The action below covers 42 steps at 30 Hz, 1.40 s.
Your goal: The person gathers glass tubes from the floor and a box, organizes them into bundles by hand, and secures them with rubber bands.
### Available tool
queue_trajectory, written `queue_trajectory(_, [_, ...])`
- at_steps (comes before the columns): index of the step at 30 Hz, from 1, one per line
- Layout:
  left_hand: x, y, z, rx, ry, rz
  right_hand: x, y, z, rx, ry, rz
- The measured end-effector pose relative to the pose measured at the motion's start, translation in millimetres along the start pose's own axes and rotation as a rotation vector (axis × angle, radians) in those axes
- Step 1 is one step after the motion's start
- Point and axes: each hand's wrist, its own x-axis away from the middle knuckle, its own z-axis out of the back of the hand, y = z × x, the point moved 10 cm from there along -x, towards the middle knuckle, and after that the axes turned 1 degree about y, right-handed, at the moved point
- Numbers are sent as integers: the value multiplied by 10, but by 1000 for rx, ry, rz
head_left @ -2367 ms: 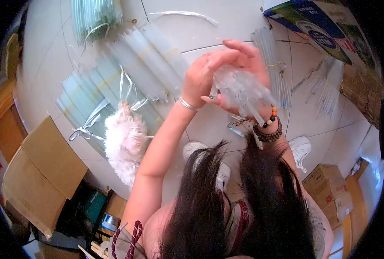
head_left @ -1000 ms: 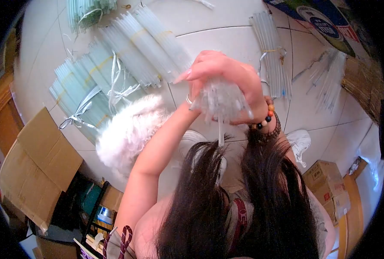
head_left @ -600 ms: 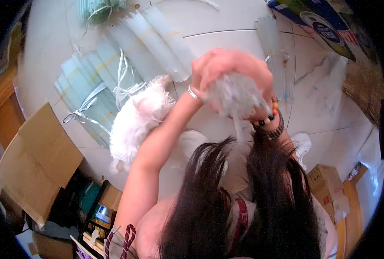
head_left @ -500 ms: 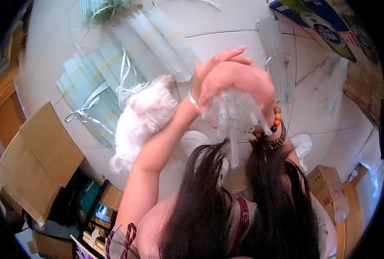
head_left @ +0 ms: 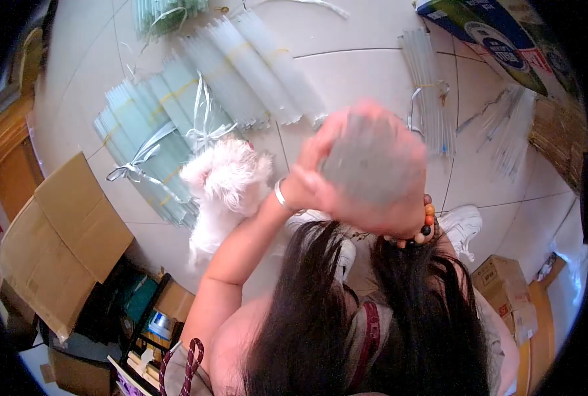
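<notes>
Both hands meet around a bundle of clear plastic tubes (head_left: pixel 372 158), seen end-on as a blurred grey round face. My left hand (head_left: pixel 312 175), with a silver bangle at its wrist, is wrapped against the bundle's left side. Round the right and lower side curls my right hand (head_left: pixel 409 198), with bead bracelets at its wrist; its fingers are smeared by motion. On the floor to the left lie several banded tube bundles (head_left: pixel 231 63), some tied with white ribbon (head_left: pixel 137 156). Another banded bundle (head_left: pixel 429 92) lies beyond my right hand.
A white fluffy dog (head_left: pixel 224 185) is beside my left forearm. Loose tubes (head_left: pixel 510 129) lie at the right near a printed box (head_left: pixel 492 43). An open cardboard box (head_left: pixel 66 244) stands at left, a smaller carton (head_left: pixel 505 294) at lower right. White shoes (head_left: pixel 462 228) are below.
The tube bundle has turned from a ragged cluster with one tube hanging down to an even, end-facing round shape. My left hand has come round its side. The dog's head has shifted.
</notes>
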Motion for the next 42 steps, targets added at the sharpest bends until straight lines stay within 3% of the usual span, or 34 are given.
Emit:
queue_trajectory(3, [57,150,-275,370,-124,281,-19,256,124,-173,81,-320])
queue_trajectory(6, [76,129,-300,697,3,384,-92,392,169,-229,83,-408])
queue_trajectory(10, [95,-22,-225,591,179,478,-158,498,91,-260,-65,-262])
queue_trajectory(16, [161,-192,126,392,441,424,84,1050,-18,-237,-275,-585])
queue_trajectory(20, [236,-340,310,324,635,490,118,1478,211,-311,-86,-694])
queue_trajectory(28, [242,-676,385,225,834,405,136,1754,451,-400,-41,-669])
queue_trajectory(34, [162,-711,427,141,841,298,157,1766,622,-332,126,-628])
queue_trajectory(39, [104,-695,466,281,822,285,114,1657,863,-348,274,-532])
queue_trajectory(42, [99,-685,547,294,763,279,91,1692,1235,-146,311,-509])
